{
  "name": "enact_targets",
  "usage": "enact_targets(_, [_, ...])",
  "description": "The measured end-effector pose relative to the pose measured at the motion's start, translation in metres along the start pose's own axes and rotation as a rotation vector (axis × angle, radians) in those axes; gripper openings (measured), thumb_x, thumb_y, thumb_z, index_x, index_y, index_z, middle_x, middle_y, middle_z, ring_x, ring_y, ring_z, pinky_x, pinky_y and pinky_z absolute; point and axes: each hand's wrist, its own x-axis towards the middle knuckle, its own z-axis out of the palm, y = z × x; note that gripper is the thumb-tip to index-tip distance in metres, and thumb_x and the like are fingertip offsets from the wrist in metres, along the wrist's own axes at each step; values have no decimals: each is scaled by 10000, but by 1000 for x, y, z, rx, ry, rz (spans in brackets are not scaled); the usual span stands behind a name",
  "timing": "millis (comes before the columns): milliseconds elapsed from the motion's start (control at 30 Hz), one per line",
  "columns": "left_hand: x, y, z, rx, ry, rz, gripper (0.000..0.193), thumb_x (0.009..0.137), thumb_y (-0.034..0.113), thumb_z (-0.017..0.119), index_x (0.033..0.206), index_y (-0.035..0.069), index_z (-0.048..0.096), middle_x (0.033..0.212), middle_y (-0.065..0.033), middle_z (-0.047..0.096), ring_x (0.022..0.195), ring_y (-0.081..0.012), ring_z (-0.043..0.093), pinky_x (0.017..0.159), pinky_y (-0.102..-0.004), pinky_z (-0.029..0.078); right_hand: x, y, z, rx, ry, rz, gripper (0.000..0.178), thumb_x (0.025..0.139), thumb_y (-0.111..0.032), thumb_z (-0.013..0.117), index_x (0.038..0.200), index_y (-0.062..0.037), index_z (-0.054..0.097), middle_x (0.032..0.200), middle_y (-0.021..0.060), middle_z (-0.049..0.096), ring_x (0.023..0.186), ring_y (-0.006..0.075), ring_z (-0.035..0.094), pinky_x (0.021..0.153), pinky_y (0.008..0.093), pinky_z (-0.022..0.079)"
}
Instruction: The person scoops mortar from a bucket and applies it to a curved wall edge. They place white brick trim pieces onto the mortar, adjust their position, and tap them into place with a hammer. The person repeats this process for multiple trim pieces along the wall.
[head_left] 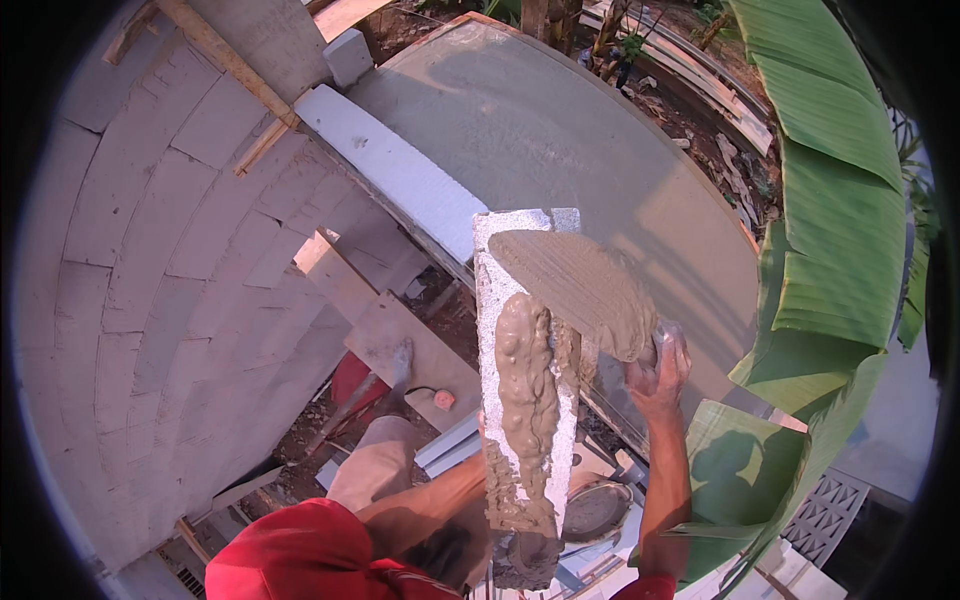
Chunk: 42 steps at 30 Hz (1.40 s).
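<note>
A long white lightweight block stands out in front of me, with a thick strip of wet grey mortar along its upper face. My right hand is closed round the handle end of a trowel. Mortar coats the trowel's blade, which lies across the block's far part. From the lower left, my left forearm reaches to the block's left side. The block hides my left hand and its fingers, so its grip does not show. Mortar smears the block's near end.
A wide grey wet-looking slab spreads beyond, with a white block along its left edge. A block wall rises at left. Large banana leaves hang at right. Below are boards and a round mortar container.
</note>
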Motion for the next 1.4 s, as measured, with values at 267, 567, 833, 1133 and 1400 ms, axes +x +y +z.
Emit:
enact_targets(267, [-5,-12,-7,-50,29,-3,573,1046,530,539,1445,119,521,1422,-142,583,1252,-331,587,949,-649,525,-21,35,7,-265,-240,182,622,717,80,783,1313,7,623,1202,218,631,1085,428,619,913,498,519])
enact_targets(567, [-15,-9,32,-72,-49,161,560,1064,544,468,1418,114,526,1360,-128,549,1195,-362,539,925,-640,505,-191,-78,-140,-561,-187,1075,540,836,-258,877,1221,40,645,1114,281,661,1020,499,637,914,552,525])
enact_targets(833, [16,11,48,188,-396,111,512,1071,516,493,1458,182,528,1484,17,493,1364,-195,448,1136,-570,341,-375,-348,-120,-153,-152,1970,872,781,-139,859,1526,18,433,1024,246,729,940,336,748,815,417,582])
enact_targets(1133, [15,-3,60,230,-407,134,535,1040,461,616,1459,147,505,1447,-39,552,1349,-189,505,1170,-505,369,-633,-280,6,362,1177,2105,694,924,-82,763,1491,0,372,785,108,689,568,173,643,466,323,526])
enact_targets(1400, [5,2,53,343,-430,162,694,955,557,664,1488,150,487,1405,-92,570,1314,-256,550,1104,-498,473,-650,-265,69,455,1613,2003,631,976,-201,729,1459,-36,357,1031,142,722,816,228,701,644,321,584])
